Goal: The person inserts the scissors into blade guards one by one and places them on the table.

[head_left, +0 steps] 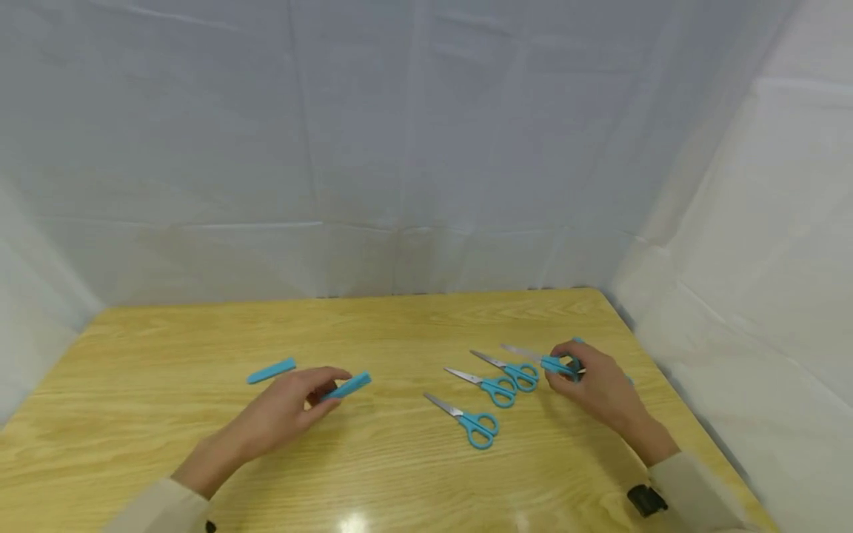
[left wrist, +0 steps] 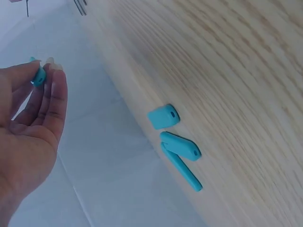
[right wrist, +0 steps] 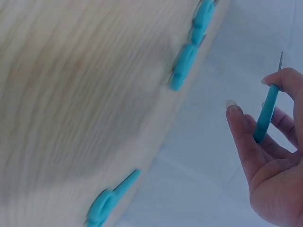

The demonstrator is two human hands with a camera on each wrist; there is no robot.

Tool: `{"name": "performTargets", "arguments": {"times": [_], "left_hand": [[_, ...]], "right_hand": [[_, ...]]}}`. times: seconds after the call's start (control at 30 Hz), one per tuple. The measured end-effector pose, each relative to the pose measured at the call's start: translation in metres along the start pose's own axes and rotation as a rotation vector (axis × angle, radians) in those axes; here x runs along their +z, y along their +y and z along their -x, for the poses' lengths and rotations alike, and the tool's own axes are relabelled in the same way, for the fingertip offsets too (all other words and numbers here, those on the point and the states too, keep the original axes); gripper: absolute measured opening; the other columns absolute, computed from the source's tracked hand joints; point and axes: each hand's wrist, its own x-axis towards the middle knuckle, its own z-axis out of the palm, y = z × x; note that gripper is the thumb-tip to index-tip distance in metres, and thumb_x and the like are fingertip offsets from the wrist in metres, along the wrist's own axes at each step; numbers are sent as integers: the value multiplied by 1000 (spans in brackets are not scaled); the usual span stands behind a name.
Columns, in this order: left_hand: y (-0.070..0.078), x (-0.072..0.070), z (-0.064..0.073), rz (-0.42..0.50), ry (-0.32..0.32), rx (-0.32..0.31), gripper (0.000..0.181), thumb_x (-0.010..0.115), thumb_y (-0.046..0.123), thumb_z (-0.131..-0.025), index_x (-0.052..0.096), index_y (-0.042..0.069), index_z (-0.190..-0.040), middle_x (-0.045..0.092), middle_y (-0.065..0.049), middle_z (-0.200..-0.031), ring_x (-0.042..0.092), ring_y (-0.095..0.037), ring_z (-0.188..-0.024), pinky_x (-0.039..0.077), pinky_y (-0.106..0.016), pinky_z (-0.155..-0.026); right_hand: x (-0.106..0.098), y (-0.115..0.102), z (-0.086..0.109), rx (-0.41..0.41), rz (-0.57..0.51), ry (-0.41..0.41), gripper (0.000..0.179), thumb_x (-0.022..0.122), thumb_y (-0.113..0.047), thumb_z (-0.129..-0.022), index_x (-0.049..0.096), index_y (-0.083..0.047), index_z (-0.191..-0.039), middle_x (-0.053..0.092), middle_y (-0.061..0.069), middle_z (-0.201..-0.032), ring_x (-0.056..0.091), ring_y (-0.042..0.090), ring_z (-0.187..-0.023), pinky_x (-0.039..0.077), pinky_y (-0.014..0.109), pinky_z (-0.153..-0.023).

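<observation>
My left hand (head_left: pixel 289 400) pinches a slim blue blade cover (head_left: pixel 351 385) between thumb and fingers, above the table's left half. In the left wrist view the cover (left wrist: pixel 39 76) shows end-on at the fingertips. On the right, my right hand (head_left: pixel 598 383) grips a pair of scissors (head_left: pixel 553 364) by its blue handles, the bare blade pointing left. Three more scissors lie between the hands with bare blades: a near pair (head_left: pixel 478 429), a middle pair (head_left: pixel 498 391) and a far pair (head_left: pixel 522 375).
Another blue cover (head_left: pixel 271 370) lies beyond my left hand; the left wrist view shows several loose covers (left wrist: pixel 164 117). Blue pieces (head_left: pixel 578 340) peek out behind my right hand, and a blue-handled item (right wrist: pixel 106 203) lies there. White sheeting (head_left: pixel 400 148) surrounds the wooden table (head_left: pixel 373 474).
</observation>
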Motion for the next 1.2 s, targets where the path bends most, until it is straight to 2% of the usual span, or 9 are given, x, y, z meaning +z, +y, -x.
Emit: {"name": "performTargets", "arguments": {"times": [0.03,0.2,0.27,0.37,0.57,0.67,0.87,1.2], "left_hand": [[2,0,0,21,-7,-9,27,62,7,-93,61,4,-120,64,2,-92,60,-8,-78,52,-24,-66],[10,3,2,110,-25,-8,31,56,11,-98,54,1,-127,63,-1,-94,63,-15,-81,52,-25,-69],[13,5,4,152,-30,-2,32,53,15,-100,52,1,-129,62,0,-92,62,-15,-79,52,-25,-67],[15,7,6,224,-36,-2,34,50,19,-102,51,0,-129,61,-1,-88,61,-15,-74,52,-26,-64],[18,13,9,431,-97,-51,39,45,22,-103,48,-1,-134,60,-12,-89,60,-25,-74,52,-33,-62],[19,15,10,509,-124,-64,40,44,23,-104,46,-1,-135,58,-17,-91,58,-26,-75,50,-35,-62],[22,21,11,534,-129,-44,38,42,22,-104,48,-1,-134,57,-19,-91,56,-19,-74,48,-35,-61],[25,28,11,578,-133,-43,36,44,17,-103,50,-5,-132,57,-18,-90,57,-18,-75,51,-33,-62]], "right_hand": [[1,-4,0,-18,2,2,19,67,-28,-91,61,-17,-105,56,-4,-76,52,10,-60,49,31,-62],[11,-22,0,-94,34,2,22,71,-25,-88,62,-20,-108,60,-7,-93,58,9,-71,52,35,-78],[15,-31,1,-110,25,-14,24,72,-25,-87,62,-20,-109,60,-7,-101,58,11,-75,53,31,-69],[23,-43,1,-140,4,-38,28,73,-23,-85,64,-18,-111,61,-7,-107,60,13,-79,53,30,-70],[39,-65,-2,-225,-47,-60,23,73,-21,-85,64,-20,-106,60,-8,-105,61,14,-80,53,28,-69],[48,-73,-3,-253,-79,-79,21,72,-21,-86,63,-22,-105,60,-9,-103,61,15,-80,53,27,-69],[59,-84,-3,-301,-97,-100,22,73,-21,-86,64,-21,-105,60,-10,-97,60,12,-80,53,25,-69],[67,-93,0,-289,-150,-158,21,73,-20,-86,63,-22,-104,60,-11,-101,62,12,-79,53,26,-68]]}}
